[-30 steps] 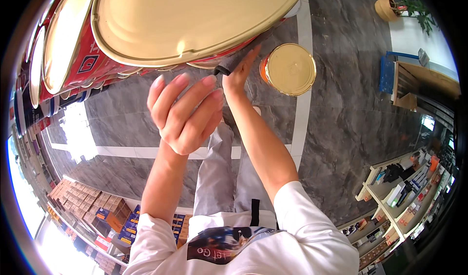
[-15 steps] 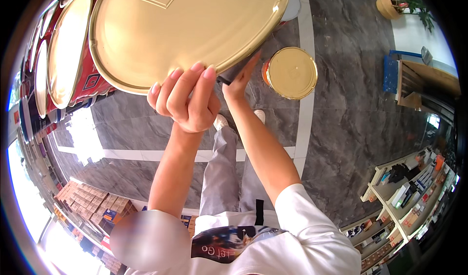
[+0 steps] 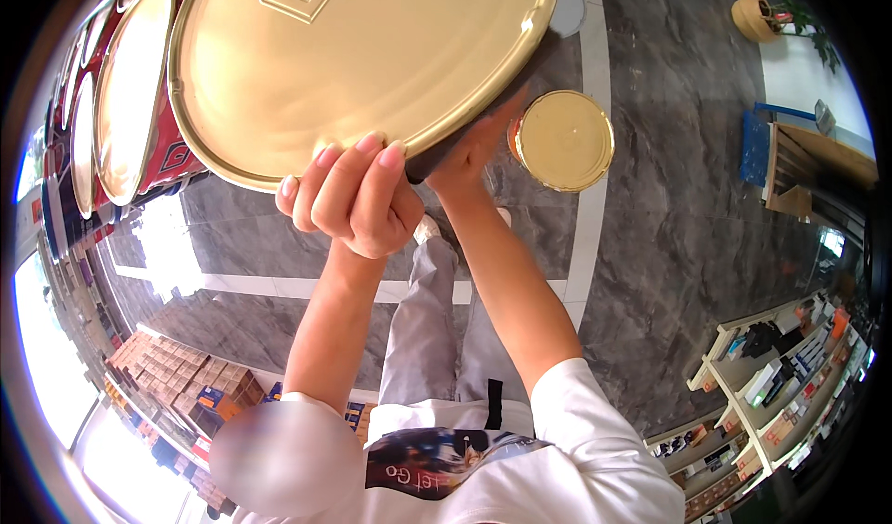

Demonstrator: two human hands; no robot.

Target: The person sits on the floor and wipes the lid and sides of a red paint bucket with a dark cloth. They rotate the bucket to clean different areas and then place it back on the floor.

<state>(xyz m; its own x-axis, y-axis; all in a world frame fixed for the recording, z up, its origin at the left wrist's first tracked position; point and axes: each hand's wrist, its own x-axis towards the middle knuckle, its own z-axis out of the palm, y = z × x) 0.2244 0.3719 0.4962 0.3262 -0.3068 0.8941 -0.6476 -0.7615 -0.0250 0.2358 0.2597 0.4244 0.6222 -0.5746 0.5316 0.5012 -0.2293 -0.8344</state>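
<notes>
A large pail with a gold metal lid point(image 3: 353, 69) fills the upper middle, tilted so the lid faces me. Part of its dark side point(image 3: 448, 148) shows under the rim at the right. My left hand point(image 3: 353, 199) is closed on the near edge of the lid, fingertips over the rim and thumb hidden. Against the pail's dark side lies my right hand point(image 3: 469, 157), its fingers stretched along it and partly blurred. Just right of that hand, a smaller can with a gold lid point(image 3: 565, 141) stands on the floor.
Red pails with gold lids point(image 3: 137, 87) are stacked at the far left. A pale round lid point(image 3: 567, 8) shows behind the large pail. Stacked boxes point(image 3: 177, 371) stand lower left, shelving point(image 3: 734, 385) lower right. A potted plant point(image 3: 757, 18) and wooden cabinet point(image 3: 818, 157) are right.
The lid's near edge sits slightly lower in the view. My right hand has shifted a little right and lower along the pail's side. The surroundings have shifted slightly with the view.
</notes>
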